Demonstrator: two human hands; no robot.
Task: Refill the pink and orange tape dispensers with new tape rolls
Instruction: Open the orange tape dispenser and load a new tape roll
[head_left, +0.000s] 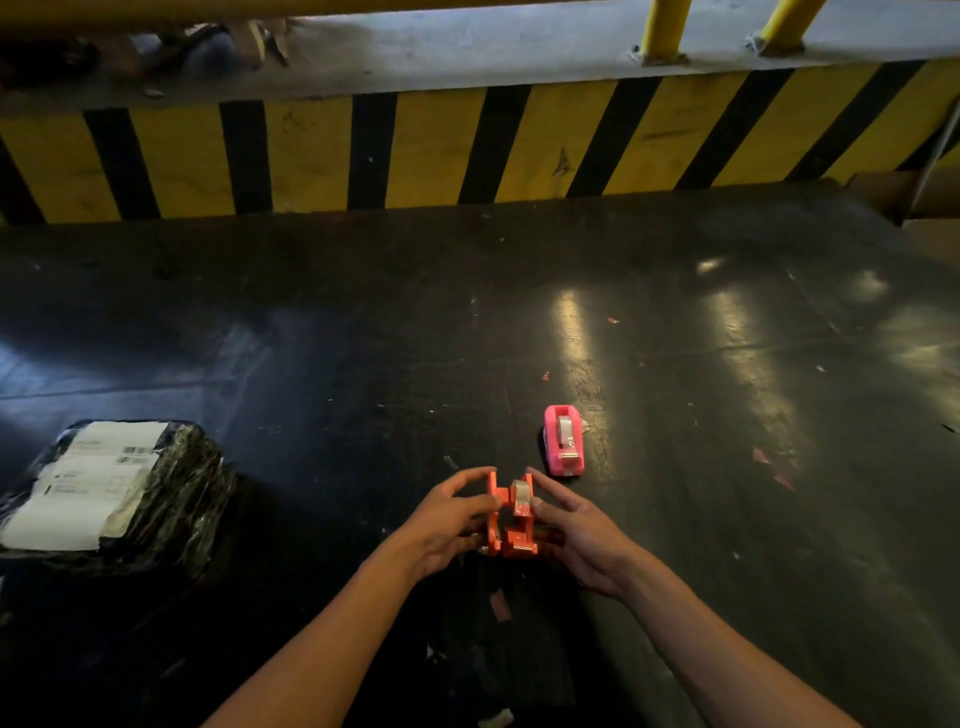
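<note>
The orange tape dispenser (511, 525) is split into two halves held just above the dark table. My left hand (448, 525) grips the left half. My right hand (576, 535) grips the right half, where a clear tape roll (520, 493) sits. The pink tape dispenser (563, 440) stands on the table just beyond my right hand, untouched, with a tape roll showing in its top.
A parcel wrapped in black plastic with a white label (109, 488) lies at the left. The dark glossy table (727, 415) carries small scraps. A yellow and black striped barrier (467, 150) runs along the back. A cardboard box (924, 202) stands at the far right.
</note>
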